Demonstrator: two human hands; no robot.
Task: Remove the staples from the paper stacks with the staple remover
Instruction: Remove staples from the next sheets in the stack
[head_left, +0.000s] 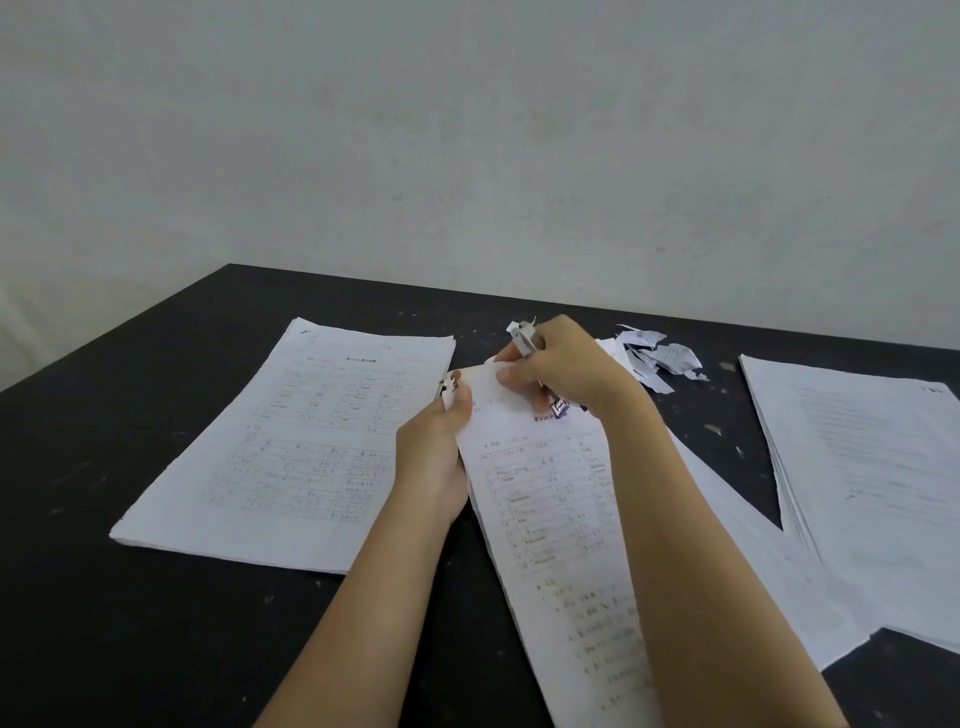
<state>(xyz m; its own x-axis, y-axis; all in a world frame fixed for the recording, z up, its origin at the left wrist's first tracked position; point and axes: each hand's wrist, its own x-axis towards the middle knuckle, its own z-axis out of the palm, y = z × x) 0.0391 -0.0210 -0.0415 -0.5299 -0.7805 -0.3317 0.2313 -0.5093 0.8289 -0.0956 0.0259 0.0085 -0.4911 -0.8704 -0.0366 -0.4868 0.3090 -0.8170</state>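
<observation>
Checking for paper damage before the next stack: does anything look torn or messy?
Yes. A heap of torn paper scraps lies on the black table just beyond the right hand, and the held stack looks ragged and brown-marked at its top corner, above the left hand. Pale flecks dot the table.

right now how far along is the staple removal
Looks done: some, given torn white paper scraps at the back of the black table. In hand: left hand grips a corner of the middle printed stack; right hand holds the silver staple remover there. Left: unclear, staples on the left stack and right stack are too small to see.
</observation>
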